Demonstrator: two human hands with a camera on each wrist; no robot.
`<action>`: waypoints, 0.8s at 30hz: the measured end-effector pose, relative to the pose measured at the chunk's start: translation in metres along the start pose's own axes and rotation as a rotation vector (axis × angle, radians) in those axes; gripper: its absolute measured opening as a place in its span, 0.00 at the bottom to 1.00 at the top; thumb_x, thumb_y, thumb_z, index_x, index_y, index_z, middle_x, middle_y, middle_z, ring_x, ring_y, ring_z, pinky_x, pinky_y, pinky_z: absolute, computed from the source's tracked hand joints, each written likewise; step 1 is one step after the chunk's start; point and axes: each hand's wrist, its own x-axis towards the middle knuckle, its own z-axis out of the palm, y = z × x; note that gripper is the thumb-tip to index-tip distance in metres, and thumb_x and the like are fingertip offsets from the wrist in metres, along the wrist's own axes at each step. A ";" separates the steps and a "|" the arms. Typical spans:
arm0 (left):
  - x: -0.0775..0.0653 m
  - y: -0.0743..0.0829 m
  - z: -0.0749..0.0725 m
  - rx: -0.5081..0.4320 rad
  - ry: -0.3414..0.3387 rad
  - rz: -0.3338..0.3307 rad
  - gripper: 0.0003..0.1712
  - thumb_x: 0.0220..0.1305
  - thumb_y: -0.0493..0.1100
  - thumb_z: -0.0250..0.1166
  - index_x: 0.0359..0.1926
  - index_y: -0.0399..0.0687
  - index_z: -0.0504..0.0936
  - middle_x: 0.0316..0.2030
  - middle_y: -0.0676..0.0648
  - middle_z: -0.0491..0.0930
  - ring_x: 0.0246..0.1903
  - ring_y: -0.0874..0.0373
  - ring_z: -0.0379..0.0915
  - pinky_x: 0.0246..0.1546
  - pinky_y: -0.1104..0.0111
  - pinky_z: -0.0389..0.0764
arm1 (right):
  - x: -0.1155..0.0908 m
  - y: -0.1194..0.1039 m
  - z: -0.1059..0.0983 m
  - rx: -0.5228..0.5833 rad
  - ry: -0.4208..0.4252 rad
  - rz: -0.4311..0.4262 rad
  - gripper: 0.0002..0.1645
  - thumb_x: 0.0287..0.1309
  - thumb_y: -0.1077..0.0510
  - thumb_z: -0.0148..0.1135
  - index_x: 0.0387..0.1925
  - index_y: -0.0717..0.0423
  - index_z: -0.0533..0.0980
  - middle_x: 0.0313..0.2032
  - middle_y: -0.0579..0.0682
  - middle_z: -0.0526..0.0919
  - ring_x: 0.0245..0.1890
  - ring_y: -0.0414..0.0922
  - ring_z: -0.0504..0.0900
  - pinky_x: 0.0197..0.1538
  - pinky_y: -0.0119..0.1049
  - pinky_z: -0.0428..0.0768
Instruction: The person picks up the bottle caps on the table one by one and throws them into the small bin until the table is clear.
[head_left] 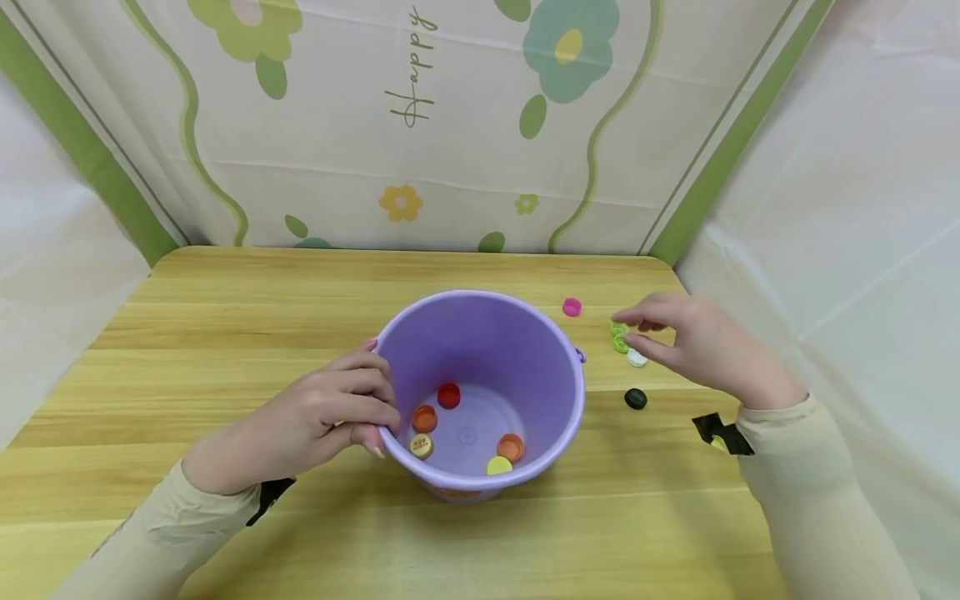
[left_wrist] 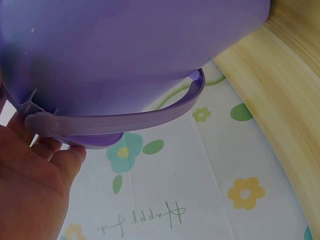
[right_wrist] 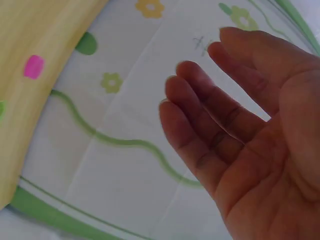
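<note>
To the near left and near right of the purple bucket [head_left: 480, 333], light sleeves [head_left: 817, 492] reach in over the wooden worktop [head_left: 225, 292], a dark piece [head_left: 723, 435] showing at each cuff. Both hands are bare. At the bucket's left rim, the left hand [head_left: 330, 408] has its fingers curled over the edge and grips it. Close to that hand, the left wrist view shows the bucket's handle [left_wrist: 125, 121] running past the outer wall.

On the bucket's floor lie five caps. At the near right, a yellow cap [head_left: 498, 464] is partly covered by the near rim, with an orange cap [head_left: 511, 447] just beyond it. At the near left, a tan cap [head_left: 421, 446] carries reddish marks; past it come a red-orange cap [head_left: 423, 418] and then a red cap [head_left: 448, 395].

Right of the bucket, on the worktop, sits a black cap [head_left: 635, 399]. Beyond that, a white cap [head_left: 637, 359] lies by two green caps [head_left: 621, 342]. Over these, the right hand [head_left: 697, 342] is half open and holds nothing, its thumb apart from the loosely bent fingers; whether it touches a cap, I cannot tell. Off the bucket's far right rim is a pink cap [head_left: 572, 307]. Behind the bucket, past the worktop's edge, hangs a flowered cloth [head_left: 465, 167] with the word "Happy".
</note>
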 end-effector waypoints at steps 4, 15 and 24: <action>0.000 -0.001 0.001 -0.011 0.005 0.005 0.14 0.66 0.54 0.59 0.40 0.52 0.85 0.38 0.55 0.78 0.48 0.54 0.69 0.73 0.50 0.53 | -0.018 0.011 0.010 0.024 -0.122 0.119 0.15 0.55 0.63 0.73 0.46 0.56 0.84 0.37 0.40 0.84 0.34 0.36 0.80 0.38 0.36 0.84; 0.000 -0.003 0.003 -0.013 0.020 0.023 0.14 0.66 0.53 0.59 0.40 0.52 0.85 0.38 0.55 0.78 0.48 0.53 0.69 0.73 0.50 0.53 | -0.048 0.036 0.047 0.069 -0.417 0.338 0.22 0.54 0.59 0.74 0.52 0.59 0.81 0.44 0.51 0.84 0.40 0.49 0.82 0.43 0.46 0.83; 0.001 -0.005 0.004 0.005 0.031 0.058 0.14 0.67 0.53 0.59 0.40 0.51 0.85 0.38 0.55 0.78 0.47 0.53 0.70 0.72 0.49 0.54 | -0.065 0.046 0.072 0.075 -0.420 0.321 0.20 0.50 0.64 0.75 0.47 0.55 0.83 0.43 0.54 0.81 0.35 0.46 0.78 0.39 0.42 0.80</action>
